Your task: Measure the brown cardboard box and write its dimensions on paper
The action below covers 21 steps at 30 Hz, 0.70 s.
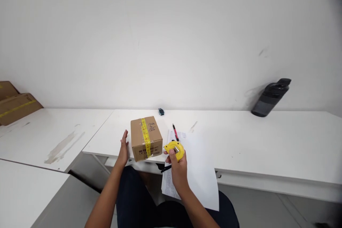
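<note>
A brown cardboard box (139, 131) sits at the front edge of the white desk, with yellow tape running over its top and down its front. Handwriting marks the top, and printed text shows on the front. My left hand (123, 149) is open and upright beside the box's left side, fingers stretched, with a small gap between. In my right hand (177, 167) is a yellow tape measure (180, 152), gripped just right of the box's front corner. A black strap (166, 168) hangs below it. No drawn-out blade can be made out.
White paper sheets (199, 171) overhang the desk edge under my right arm. A red and black pen (175, 132) lies at their top. Behind are a dark key fob (161, 111) and, at right, a black bottle (271, 98). More cardboard boxes (20, 107) stand far left.
</note>
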Tool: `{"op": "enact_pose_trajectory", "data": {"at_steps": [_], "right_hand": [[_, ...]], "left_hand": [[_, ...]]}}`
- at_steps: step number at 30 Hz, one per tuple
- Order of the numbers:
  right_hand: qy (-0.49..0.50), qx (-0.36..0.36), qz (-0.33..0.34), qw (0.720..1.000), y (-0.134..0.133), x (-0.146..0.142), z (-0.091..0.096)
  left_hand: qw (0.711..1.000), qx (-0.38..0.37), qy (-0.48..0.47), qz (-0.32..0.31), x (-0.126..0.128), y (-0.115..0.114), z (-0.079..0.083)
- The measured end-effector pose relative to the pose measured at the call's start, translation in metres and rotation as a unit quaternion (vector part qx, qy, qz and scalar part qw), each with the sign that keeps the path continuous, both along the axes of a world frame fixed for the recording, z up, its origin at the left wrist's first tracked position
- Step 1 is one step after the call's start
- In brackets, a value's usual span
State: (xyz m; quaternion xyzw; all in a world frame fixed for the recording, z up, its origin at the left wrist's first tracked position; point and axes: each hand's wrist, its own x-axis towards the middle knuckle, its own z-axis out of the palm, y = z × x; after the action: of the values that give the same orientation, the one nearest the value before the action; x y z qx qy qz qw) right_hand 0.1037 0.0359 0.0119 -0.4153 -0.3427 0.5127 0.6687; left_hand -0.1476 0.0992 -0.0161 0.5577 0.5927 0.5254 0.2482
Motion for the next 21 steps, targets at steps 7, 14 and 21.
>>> {"op": "enact_pose_trajectory", "data": {"at_steps": [7,14,21], "right_hand": [[-0.006,0.051,0.104,0.993,-0.007,0.018,0.007],[-0.028,0.151,0.265,0.952,-0.020,0.018,0.030],[0.017,0.129,0.305,0.943,-0.013,0.013,0.036]], "left_hand": [[0.967,0.082,-0.044,0.237,0.049,-0.044,0.062],[0.965,-0.147,-0.093,-0.199,0.091,-0.114,0.074],[0.912,-0.194,-0.264,-0.246,0.100,-0.115,0.086]]}}
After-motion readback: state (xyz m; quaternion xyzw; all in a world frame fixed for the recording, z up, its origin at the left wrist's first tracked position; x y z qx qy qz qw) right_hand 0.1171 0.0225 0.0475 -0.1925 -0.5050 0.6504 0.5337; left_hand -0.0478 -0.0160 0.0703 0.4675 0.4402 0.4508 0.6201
